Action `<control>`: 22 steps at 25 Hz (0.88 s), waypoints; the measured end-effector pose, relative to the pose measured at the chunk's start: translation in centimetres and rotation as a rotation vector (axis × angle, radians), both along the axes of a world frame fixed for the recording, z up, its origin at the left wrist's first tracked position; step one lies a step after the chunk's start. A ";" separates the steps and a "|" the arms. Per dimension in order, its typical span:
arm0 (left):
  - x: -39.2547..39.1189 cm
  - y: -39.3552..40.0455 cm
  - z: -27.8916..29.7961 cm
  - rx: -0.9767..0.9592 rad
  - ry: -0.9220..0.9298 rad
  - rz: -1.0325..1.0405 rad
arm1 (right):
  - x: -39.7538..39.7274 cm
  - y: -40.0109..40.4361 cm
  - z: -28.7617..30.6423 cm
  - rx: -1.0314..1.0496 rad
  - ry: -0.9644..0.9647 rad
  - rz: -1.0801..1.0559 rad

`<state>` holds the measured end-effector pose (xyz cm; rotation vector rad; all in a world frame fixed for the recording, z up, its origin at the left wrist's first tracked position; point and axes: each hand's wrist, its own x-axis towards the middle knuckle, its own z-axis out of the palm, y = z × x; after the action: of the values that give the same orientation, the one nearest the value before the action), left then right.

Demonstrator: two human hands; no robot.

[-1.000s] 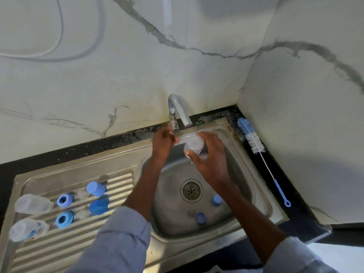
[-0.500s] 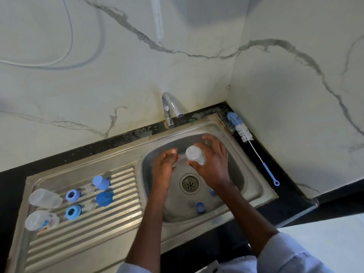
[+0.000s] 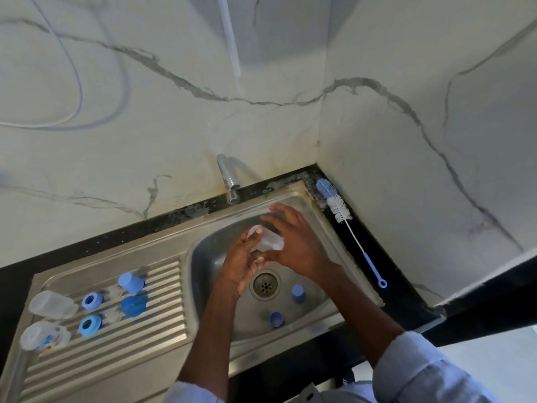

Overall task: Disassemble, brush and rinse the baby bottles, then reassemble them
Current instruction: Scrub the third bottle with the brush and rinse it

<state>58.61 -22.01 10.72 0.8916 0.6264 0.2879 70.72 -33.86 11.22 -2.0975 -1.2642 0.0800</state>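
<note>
Right now, both hands over sink basin [image 3: 334, 228]: right hand [image 3: 293, 242] wrapped round clear bottle body [image 3: 266, 238] w/ thumb below & fingers over top; left hand [image 3: 244, 261] cupping it from underneath, fingertips at its open end; bottle tipped sideways just below tap [image 3: 229, 181]. Down in basin near drain [image 3: 265, 285]: blue cap [image 3: 298, 294] & blue ring [image 3: 276, 319]; on drainboard [image 3: 116, 353]: 2 more bottle bodies [image 3: 52, 304], 2 rings [image 3: 92, 301], 2 caps [image 3: 130, 283]; bottle brush [image 3: 338, 209] lying on counter at right, well apart from hands.
</note>
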 end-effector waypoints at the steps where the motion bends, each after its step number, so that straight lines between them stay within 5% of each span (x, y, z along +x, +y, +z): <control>1: 0.8 -0.2 -0.3 -0.023 0.030 0.061 | 1.3 -1.0 -0.4 0.012 0.093 -0.030; 6: 4.2 -0.9 -1.8 -0.178 0.012 0.272 | 7.6 -8.3 -5.0 -0.401 0.125 -0.534; 10: 5.5 -2.2 -3.1 -0.258 0.008 0.284 | 9.1 -10.8 -7.2 -0.581 0.098 -0.653; 14: 6.1 -3.2 -3.7 -0.263 0.045 0.282 | 9.8 -10.8 -7.8 -0.521 0.135 -0.631; 18: 4.8 -1.4 -3.4 -0.355 0.025 0.477 | 9.9 -9.6 -7.6 -0.231 0.239 -0.584; 22: 2.0 2.5 -2.5 -0.410 0.009 0.669 | 8.4 -9.2 -7.9 -0.021 0.371 -0.314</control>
<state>60.58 -19.48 8.19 0.2674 0.9436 0.7255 79.17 -43.03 3.32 -2.1488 -0.7121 0.3275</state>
